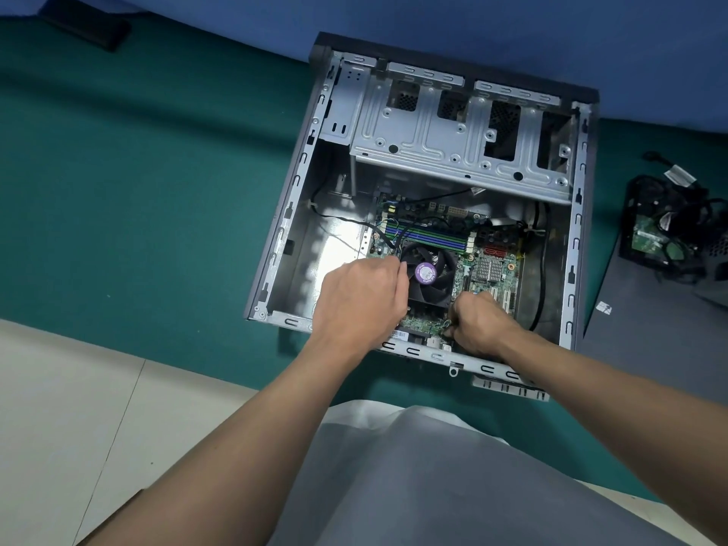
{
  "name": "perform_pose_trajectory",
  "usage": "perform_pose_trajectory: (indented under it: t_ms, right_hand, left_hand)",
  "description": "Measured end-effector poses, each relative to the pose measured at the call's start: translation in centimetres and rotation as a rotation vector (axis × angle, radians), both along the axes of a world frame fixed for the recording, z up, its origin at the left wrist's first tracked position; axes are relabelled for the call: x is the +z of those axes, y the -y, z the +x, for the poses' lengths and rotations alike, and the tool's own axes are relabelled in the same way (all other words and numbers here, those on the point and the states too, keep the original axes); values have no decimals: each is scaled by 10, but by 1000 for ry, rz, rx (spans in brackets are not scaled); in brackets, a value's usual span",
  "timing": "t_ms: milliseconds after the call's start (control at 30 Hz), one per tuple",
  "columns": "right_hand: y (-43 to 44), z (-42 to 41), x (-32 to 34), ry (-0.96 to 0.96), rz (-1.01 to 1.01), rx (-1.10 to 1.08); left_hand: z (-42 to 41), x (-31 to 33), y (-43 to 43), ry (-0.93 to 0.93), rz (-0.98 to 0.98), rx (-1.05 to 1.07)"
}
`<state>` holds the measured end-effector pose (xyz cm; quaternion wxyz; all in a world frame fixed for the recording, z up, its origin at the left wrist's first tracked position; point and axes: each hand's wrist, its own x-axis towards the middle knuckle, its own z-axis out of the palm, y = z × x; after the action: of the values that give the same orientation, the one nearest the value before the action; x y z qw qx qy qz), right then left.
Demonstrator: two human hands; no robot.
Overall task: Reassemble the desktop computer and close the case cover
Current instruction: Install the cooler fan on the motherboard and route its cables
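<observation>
Fan [427,275] sits between both grips: left hand [360,297] curled on its edge, right hand [478,323] clenched beside it.

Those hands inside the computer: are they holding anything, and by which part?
The left hand rests at the CPU fan's left edge. The right hand pinches something small by the motherboard's near edge; what it grips cannot be told.

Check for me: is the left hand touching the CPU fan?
Touching. The head view shows the left hand with its fingers lying over the left edge of the CPU fan, no gap visible.
</observation>
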<state>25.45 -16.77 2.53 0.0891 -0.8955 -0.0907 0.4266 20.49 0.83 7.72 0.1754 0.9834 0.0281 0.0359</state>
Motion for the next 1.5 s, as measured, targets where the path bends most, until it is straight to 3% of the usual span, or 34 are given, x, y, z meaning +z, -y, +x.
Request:
perform_pose_trajectory:
  t_ms: [667,1500]
  right_hand:
    - [4,2,6,-21,-34,212]
    - [3,2,0,-8,-20,125]
  left_hand:
    - [0,-1,0,-5,-2,-3]
    - [0,-2,-1,23,-6,-2]
